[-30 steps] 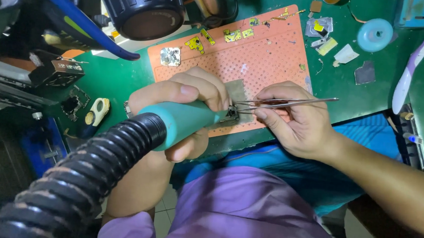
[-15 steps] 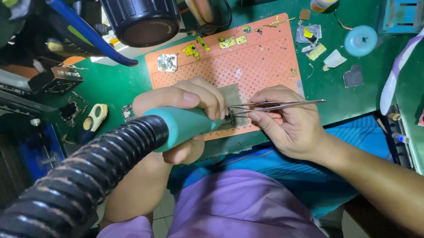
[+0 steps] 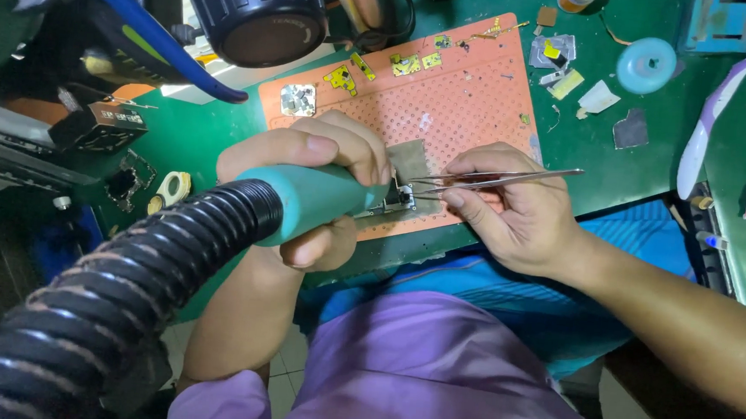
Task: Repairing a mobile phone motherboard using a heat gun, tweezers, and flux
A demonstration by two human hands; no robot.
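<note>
Heating and tweezing a small part at the mat's near edge

Left hand (image 3: 310, 175) gripping teal hot-air handle (image 3: 313, 199) steady over small board (image 3: 395, 200); right hand (image 3: 511, 214) pinching tweezers (image 3: 495, 181) shut, tips resting lightly on board, on orange mat (image 3: 466, 103) near surface's front edge.

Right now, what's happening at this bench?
A person is working on a small circuit board lying on an orange perforated mat. The left hand grips a teal hot-air handpiece with a black ribbed hose, its nozzle end aimed at the board. The right hand holds metal tweezers, tips at the board. Small parts lie scattered on the mat and the green bench.
</note>
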